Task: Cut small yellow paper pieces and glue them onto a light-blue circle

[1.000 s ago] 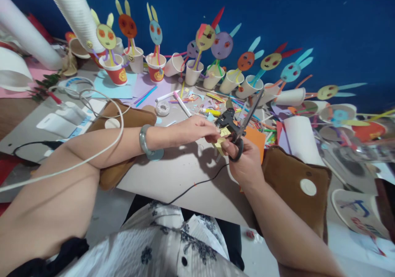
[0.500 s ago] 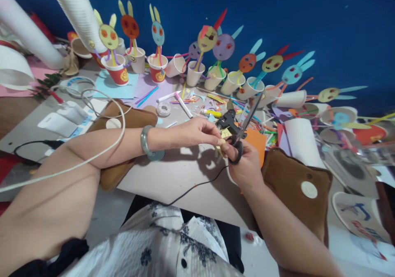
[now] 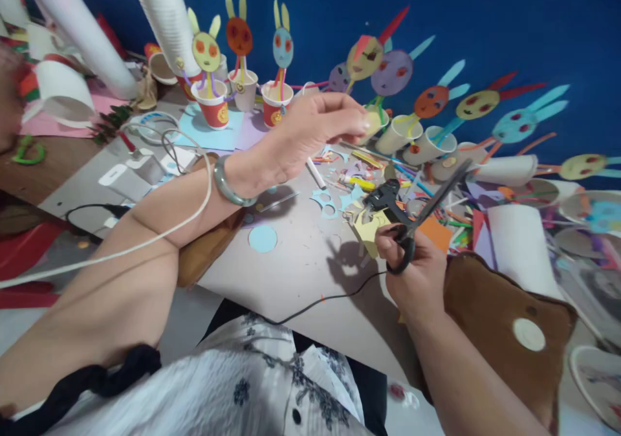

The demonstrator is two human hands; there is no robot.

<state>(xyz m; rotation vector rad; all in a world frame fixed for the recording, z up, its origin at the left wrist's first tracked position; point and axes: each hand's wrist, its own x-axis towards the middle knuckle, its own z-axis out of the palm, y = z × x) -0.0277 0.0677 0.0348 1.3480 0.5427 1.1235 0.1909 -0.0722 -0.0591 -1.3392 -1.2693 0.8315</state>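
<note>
Blue wall (image 3: 509,15) backs a grey craft table (image 3: 301,268) littered with paper scraps. Over it the left hand (image 3: 310,132) is raised, wrist bent, fingers pinched on a small pale yellow piece (image 3: 374,120). Lower right, the right hand (image 3: 412,274) grips black scissors (image 3: 422,226), blades pointing away, beside a yellow paper scrap (image 3: 369,230).

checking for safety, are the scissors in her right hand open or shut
Shut: the scissors in the right hand show one dark blade line, no gap between blades.
</note>
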